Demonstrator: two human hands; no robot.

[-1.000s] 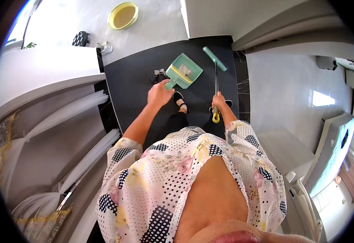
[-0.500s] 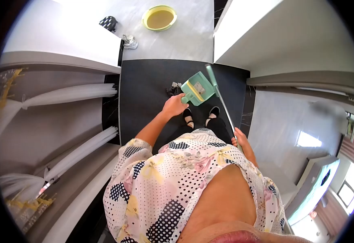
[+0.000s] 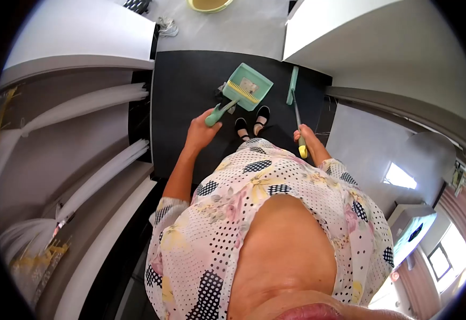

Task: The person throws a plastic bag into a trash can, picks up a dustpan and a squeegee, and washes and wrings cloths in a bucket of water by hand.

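My left hand (image 3: pixel 202 129) is closed around the handle of a green dustpan (image 3: pixel 265 85) with a row of yellow teeth. Pale, flat debris (image 3: pixel 249 84) lies inside the pan. My right hand (image 3: pixel 308 140) grips the lower part of a long-handled broom (image 3: pixel 293 85), whose narrow green head points away from me, to the right of the pan and apart from it. The handle ends in a yellow tip just below that hand. Beside the pan's left edge, a dark crumpled bit (image 3: pixel 219 89) is partly hidden.
Both my feet, in black shoes (image 3: pixel 263 113), stand on the dark floor mat (image 3: pixel 185 80). Ahead are a yellow basin (image 3: pixel 211 9) of murky water, cut off by the frame, and a crumpled whitish item (image 3: pixel 167 26). White walls and plastic-wrapped panels (image 3: pixel 86 101) flank me.
The broom head has moved right, away from the dustpan's edge. My left hand and the pan's handle have tilted, showing more handle. The view has shifted, so the basin sits higher.
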